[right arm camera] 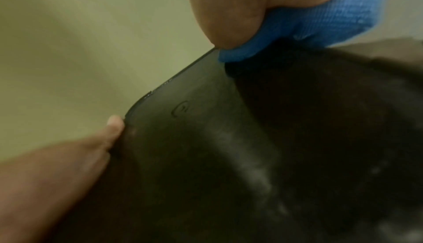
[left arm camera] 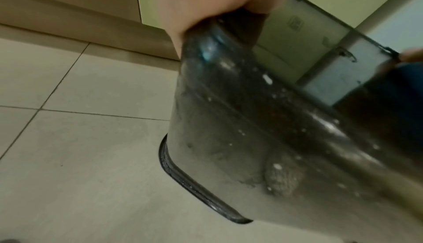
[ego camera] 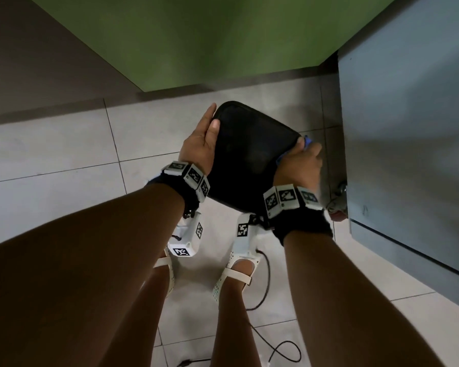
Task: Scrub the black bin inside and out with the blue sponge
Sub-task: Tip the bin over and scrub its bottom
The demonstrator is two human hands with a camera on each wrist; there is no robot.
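While left hand (ego camera: 202, 144) steadies black bin (ego camera: 252, 154), blue sponge (right arm camera: 320, 21) under right-hand fingers (right arm camera: 228, 12).

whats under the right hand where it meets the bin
The blue sponge sits under the right hand, pressed against the black bin at its edge. Most of the sponge is covered by the hand.

No readable text anywhere; only coded square markers on the wrist bands (ego camera: 187, 176), without letters or numbers.

left grip (ego camera: 200, 144) flat, right grip (ego camera: 300, 165) curled
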